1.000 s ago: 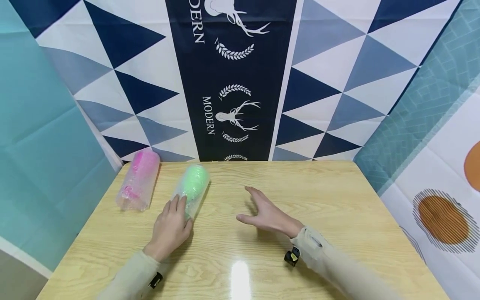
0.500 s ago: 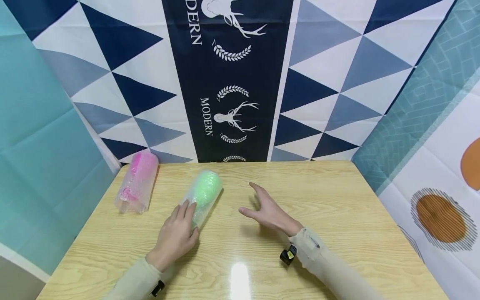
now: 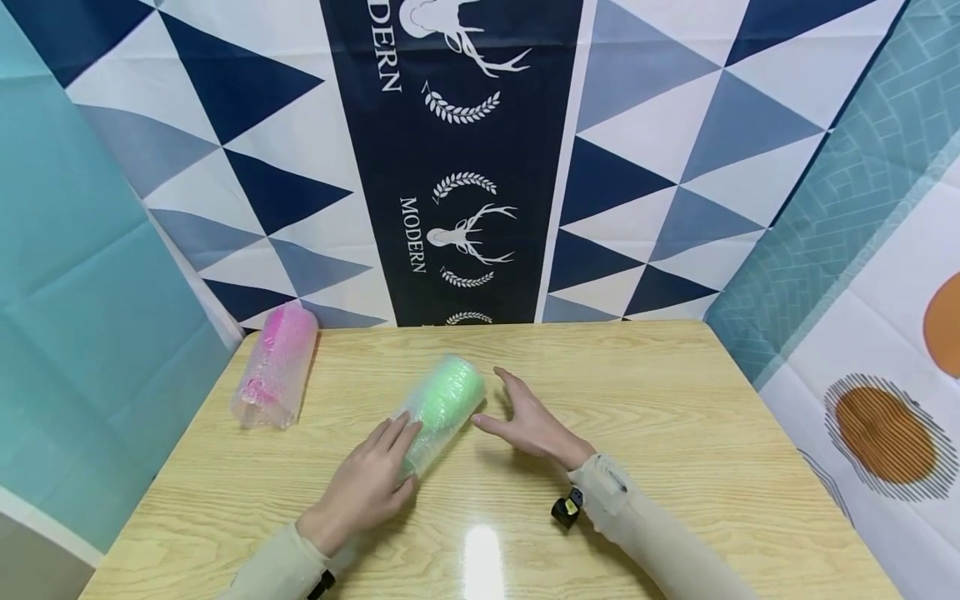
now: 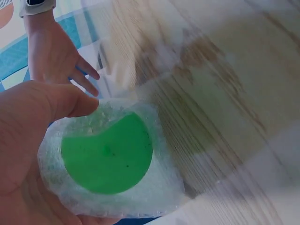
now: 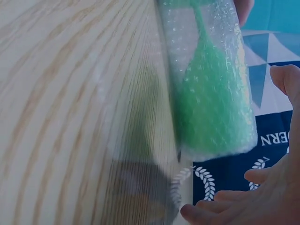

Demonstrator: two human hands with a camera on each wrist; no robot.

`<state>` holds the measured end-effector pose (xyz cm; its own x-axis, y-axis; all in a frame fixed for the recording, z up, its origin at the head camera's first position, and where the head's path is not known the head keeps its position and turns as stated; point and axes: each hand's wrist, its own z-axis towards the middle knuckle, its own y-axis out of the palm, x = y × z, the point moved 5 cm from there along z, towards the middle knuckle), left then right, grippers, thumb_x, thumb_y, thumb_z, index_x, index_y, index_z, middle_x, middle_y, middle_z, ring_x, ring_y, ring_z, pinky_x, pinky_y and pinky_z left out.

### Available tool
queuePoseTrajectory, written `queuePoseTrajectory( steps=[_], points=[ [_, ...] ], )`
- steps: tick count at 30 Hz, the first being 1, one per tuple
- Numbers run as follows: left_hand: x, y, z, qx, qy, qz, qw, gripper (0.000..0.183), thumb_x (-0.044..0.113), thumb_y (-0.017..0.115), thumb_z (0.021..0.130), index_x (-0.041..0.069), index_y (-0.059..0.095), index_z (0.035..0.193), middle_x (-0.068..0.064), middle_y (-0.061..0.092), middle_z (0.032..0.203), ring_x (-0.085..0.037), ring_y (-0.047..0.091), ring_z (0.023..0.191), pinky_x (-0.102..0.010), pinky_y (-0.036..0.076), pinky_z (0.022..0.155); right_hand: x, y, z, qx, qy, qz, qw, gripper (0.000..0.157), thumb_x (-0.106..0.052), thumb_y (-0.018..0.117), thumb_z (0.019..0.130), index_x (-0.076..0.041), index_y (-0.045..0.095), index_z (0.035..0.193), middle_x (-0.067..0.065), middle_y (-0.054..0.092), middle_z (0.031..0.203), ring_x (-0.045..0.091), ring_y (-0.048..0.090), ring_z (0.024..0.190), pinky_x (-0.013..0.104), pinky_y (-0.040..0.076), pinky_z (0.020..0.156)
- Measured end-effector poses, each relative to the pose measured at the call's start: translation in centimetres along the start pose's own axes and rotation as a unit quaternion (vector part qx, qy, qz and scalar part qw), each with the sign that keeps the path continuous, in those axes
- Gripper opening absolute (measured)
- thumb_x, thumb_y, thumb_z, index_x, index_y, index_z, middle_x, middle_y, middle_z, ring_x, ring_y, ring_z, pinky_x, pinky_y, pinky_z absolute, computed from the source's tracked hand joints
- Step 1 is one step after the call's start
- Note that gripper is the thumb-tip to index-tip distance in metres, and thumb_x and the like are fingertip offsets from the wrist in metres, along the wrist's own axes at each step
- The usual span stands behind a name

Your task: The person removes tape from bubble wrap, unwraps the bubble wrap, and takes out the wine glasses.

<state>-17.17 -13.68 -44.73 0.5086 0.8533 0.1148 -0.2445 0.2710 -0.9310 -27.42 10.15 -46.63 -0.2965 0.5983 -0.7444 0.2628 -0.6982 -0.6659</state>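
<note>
A green stemmed goblet (image 3: 450,396) in clear bubble wrap lies on its side near the middle of the table. My left hand (image 3: 367,487) grips its near end, fingers over the top and thumb along the near side. In the left wrist view the goblet's flat round green base (image 4: 110,157) faces the camera, with my thumb (image 4: 70,101) across the wrap. The right wrist view shows its bowl (image 5: 211,103) and thin stem through the wrap. My right hand (image 3: 532,421) holds nothing, fingers spread and thumb apart, just right of the goblet's far end.
A pink bubble-wrapped thing (image 3: 277,367) lies at the table's back left corner. The wooden table (image 3: 637,375) meets a patterned cloth wall (image 3: 480,167) behind, with more hung cloth on both sides.
My left hand has moved the wrapped goblet to the right and turned its far end rightward, close to my right hand. The right hand has hardly moved; the pink bundle stays put.
</note>
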Motion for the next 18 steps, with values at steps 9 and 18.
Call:
queuePoseTrajectory(
  steps=[9,18],
  points=[
    [1.3,0.0,0.1,-0.025,0.036,0.003,0.9990,0.073,0.029,0.080,0.088,0.004,0.049,0.149,-0.023,0.053,0.150,-0.044,0.059,0.130,-0.053,0.055,0.102,-0.3,0.2,0.3,0.001,-0.008,0.011,1.000,0.103,-0.058,0.071,0.090,-0.007,0.020,0.164,0.019,0.030,0.166,0.038,0.036,0.151,0.058,0.035,0.121],
    [2.2,-0.1,-0.1,-0.029,0.043,-0.006,0.9987,0.075,0.033,0.081,0.087,0.004,0.050,0.149,-0.024,0.053,0.149,-0.044,0.059,0.128,-0.054,0.058,0.097,-0.4,0.3,0.3,-0.003,-0.003,0.026,1.000,0.099,-0.059,0.070,0.091,-0.012,0.022,0.164,0.017,0.040,0.162,0.034,0.049,0.141,0.053,0.044,0.115]
  ],
)
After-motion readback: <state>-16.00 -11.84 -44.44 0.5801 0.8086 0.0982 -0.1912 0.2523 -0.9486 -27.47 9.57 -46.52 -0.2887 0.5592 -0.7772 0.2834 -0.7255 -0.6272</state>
